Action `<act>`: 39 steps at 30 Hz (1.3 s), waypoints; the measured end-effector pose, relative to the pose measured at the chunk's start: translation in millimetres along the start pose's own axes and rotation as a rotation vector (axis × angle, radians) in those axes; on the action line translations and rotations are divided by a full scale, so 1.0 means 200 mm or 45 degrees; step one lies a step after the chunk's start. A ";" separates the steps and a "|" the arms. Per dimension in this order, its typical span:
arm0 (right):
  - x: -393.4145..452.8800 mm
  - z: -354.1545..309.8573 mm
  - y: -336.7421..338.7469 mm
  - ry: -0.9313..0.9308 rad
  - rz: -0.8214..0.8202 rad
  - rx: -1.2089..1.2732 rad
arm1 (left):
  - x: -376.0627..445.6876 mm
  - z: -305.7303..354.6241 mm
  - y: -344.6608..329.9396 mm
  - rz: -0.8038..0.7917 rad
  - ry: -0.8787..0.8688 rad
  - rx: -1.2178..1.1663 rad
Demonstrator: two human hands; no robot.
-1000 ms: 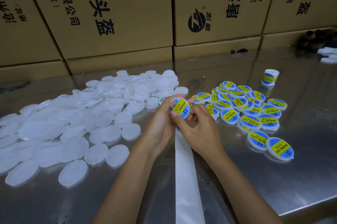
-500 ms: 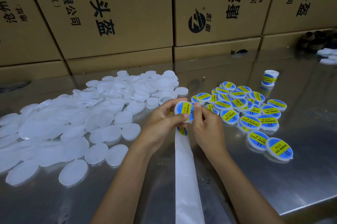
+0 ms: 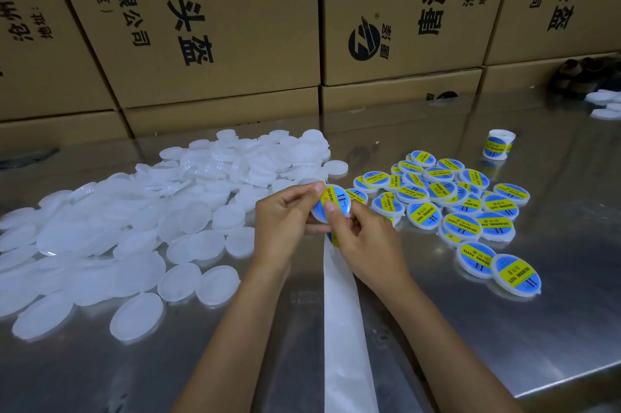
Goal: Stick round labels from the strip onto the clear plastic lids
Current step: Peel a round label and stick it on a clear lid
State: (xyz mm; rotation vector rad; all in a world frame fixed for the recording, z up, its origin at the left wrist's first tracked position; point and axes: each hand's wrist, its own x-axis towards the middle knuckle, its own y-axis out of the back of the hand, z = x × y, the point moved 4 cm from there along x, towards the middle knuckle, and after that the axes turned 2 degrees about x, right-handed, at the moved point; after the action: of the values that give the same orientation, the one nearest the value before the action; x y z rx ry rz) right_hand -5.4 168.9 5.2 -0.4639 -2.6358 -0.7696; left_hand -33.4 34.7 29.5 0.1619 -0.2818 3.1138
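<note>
While bare table [image 3: 504, 328] lies open between the plain lids [image 3: 141, 227] and labelled lids [image 3: 470, 211], we see left hand [image 3: 285, 224] and right hand [image 3: 366, 244] pinching one lid [image 3: 331, 207] above the strip [image 3: 342, 328].

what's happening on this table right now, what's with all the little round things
A person is sticking round labels onto clear plastic lids. The left hand grips a lid that already carries a blue and yellow label, while the right hand presses on it with the thumb. A white backing strip trails from under the hands towards the camera. A big pile of unlabelled lids lies to the left, the finished labelled lids to the right, and a label roll stands beyond them.
</note>
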 end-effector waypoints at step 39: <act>0.05 0.07 0.02 -0.191 0.143 0.355 | 0.00 -0.03 -0.06 -0.423 0.010 0.303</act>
State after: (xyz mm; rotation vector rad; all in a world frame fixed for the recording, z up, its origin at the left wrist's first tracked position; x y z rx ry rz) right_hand -15.6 182.3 0.0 -0.6042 -2.7687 -0.3365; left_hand -33.6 46.7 26.1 0.1779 0.1087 2.8050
